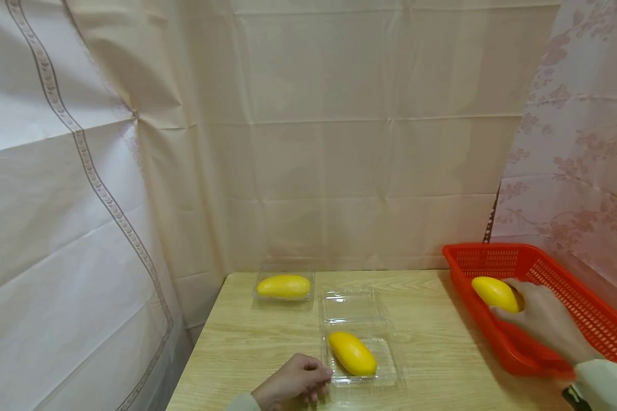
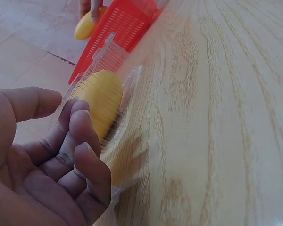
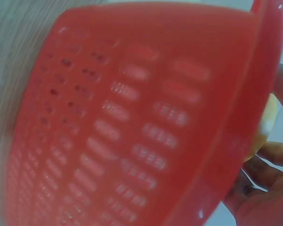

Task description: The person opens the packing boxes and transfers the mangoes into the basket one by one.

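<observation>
In the head view my right hand (image 1: 545, 319) grips a yellow mango-shaped fruit (image 1: 495, 293) over the red basket (image 1: 519, 357). The right wrist view shows the basket's side (image 3: 132, 108) with part of the fruit (image 3: 265, 127) behind its rim, in the fingers of my right hand (image 3: 269, 188). My left hand (image 1: 294, 381) pinches the near left edge of an opened clear plastic box (image 1: 388, 365), in which another yellow fruit (image 1: 353, 354) lies. In the left wrist view, thumb and index finger of my left hand (image 2: 56, 146) meet at the box edge, beside the fruit (image 2: 104, 101).
Farther back on the wooden table (image 1: 267, 331), left of the opened box, a clear box (image 1: 284, 269) holds another yellow fruit (image 1: 284, 286). Cloth curtains (image 1: 339, 142) hang behind and at both sides. The red basket stands at the table's right.
</observation>
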### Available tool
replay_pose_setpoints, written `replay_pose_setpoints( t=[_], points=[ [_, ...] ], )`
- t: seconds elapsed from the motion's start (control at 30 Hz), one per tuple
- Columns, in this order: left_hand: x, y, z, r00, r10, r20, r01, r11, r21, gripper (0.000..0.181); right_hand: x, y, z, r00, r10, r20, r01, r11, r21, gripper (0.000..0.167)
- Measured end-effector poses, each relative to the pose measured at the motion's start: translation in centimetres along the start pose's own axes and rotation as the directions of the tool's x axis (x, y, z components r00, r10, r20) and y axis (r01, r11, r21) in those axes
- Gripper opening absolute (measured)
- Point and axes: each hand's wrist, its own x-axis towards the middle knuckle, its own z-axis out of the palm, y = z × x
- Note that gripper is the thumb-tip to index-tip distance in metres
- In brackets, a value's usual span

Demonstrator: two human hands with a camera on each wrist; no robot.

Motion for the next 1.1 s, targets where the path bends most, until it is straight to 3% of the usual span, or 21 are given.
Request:
replay_pose_setpoints(
  t=[0.1, 0.33, 0.8, 1.1],
  points=[
    [0.0, 0.1, 0.1, 1.0, -0.003, -0.003, 0.003, 1.0, 0.0, 0.028, -0.2, 0.7, 0.0, 1.0, 0.007, -0.01, -0.007, 1.0, -0.009, 0.067],
    [0.0, 0.0, 0.1, 1.0, 0.006, -0.006, -0.006, 1.0, -0.006, 0.027, -0.3, 1.8, -0.1, 0.999, 0.034, 0.002, -0.034, 0.999, -0.041, 0.084],
    [0.0, 0.0, 0.0, 1.0, 0.003, 0.005, -0.003, 1.0, -0.015, 0.029, -1.3, 3.6, -0.4, 0.994, 0.096, 0.044, -0.094, 0.995, -0.044, 0.069],
    [0.1, -0.1, 0.0, 1.0, -0.005, 0.002, 0.005, 1.0, -0.002, 0.029, -1.4, 5.1, -0.4, 0.976, 0.193, 0.104, -0.187, 0.98, -0.067, 0.081]
  ],
)
